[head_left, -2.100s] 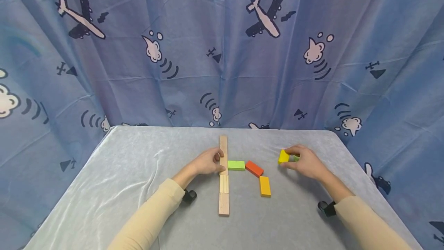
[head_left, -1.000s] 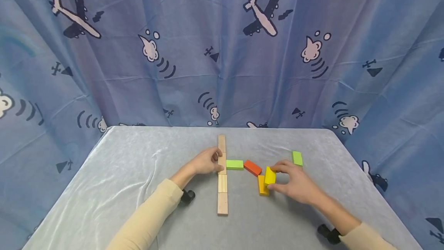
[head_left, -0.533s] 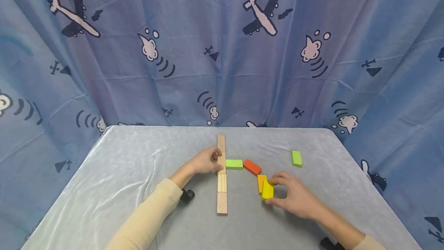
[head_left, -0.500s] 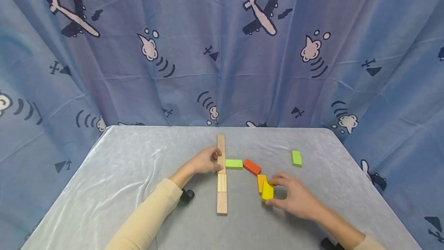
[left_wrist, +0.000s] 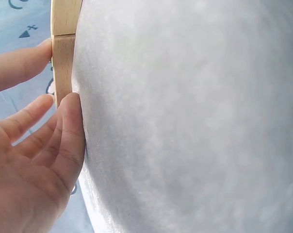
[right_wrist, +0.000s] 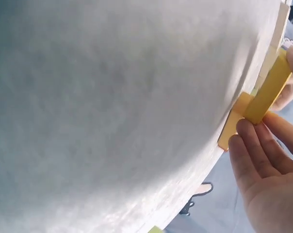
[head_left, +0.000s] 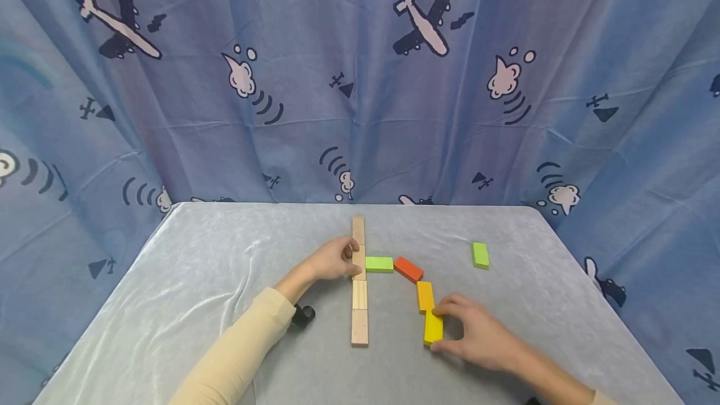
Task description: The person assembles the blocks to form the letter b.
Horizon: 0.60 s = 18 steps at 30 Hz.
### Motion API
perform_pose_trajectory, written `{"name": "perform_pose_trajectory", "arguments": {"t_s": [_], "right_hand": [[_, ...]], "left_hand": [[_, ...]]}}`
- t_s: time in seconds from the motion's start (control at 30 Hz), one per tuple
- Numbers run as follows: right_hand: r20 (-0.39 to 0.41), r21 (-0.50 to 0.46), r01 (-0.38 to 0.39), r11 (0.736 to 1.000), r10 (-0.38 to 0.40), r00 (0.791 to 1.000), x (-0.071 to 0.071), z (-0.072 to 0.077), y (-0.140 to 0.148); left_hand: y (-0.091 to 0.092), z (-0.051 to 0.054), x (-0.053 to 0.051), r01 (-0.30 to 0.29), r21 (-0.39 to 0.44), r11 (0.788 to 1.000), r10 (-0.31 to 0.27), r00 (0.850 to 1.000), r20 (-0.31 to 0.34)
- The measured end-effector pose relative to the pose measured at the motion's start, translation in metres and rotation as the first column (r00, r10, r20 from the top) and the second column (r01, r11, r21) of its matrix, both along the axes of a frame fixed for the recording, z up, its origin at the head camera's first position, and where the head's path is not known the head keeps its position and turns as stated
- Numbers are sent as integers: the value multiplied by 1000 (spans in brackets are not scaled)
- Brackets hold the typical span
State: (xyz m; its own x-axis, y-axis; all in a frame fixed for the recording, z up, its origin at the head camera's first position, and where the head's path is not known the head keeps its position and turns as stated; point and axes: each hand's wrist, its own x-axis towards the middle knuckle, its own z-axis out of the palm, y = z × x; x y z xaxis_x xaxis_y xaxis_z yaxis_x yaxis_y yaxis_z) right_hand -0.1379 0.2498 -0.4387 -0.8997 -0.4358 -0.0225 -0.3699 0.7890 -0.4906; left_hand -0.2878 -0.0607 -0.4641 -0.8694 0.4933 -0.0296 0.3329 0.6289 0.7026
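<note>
In the head view, my left hand (head_left: 330,259) grips a plain wooden block (head_left: 359,257), one of several laid end to end in a straight line. The left wrist view shows thumb and fingers of that hand (left_wrist: 44,141) on the wooden block (left_wrist: 64,63). Between the thumb and fingertips of my right hand (head_left: 484,335) is a yellow block (head_left: 433,330), just below an orange block (head_left: 425,297) and at its corner. From the right wrist, the pinched yellow block (right_wrist: 270,90) overlaps the orange one (right_wrist: 232,127) in view; whether they touch cannot be told.
A green block (head_left: 379,264) lies against the wooden line, with a red block (head_left: 408,269) slanting from its right end towards the orange one. Another green block (head_left: 480,255) lies apart at the right. A patterned blue curtain (head_left: 292,80) hangs behind the table (head_left: 225,255).
My right hand has carried the yellow block from beside the far green block leftwards and nearer, down to below the orange block. My left hand keeps its place on the wooden line.
</note>
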Motion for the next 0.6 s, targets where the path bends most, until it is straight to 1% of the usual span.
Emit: {"name": "perform_pose_trajectory", "arguments": {"t_s": [0.17,0.33,0.6], "right_hand": [[-1,11,-36,999,36,999,3,-2,-4],[1,25,-24,999,24,1000,3,-4,-5],[86,36,-45,998,42,995,0,-2,0]], "left_hand": [[-1,0,-1,5,3,1000,-5,1000,-2],[-1,-1,-2,6,0,1000,-5,1000,-6],[0,0,-1,7,-5,1000,-7,1000,1]]}}
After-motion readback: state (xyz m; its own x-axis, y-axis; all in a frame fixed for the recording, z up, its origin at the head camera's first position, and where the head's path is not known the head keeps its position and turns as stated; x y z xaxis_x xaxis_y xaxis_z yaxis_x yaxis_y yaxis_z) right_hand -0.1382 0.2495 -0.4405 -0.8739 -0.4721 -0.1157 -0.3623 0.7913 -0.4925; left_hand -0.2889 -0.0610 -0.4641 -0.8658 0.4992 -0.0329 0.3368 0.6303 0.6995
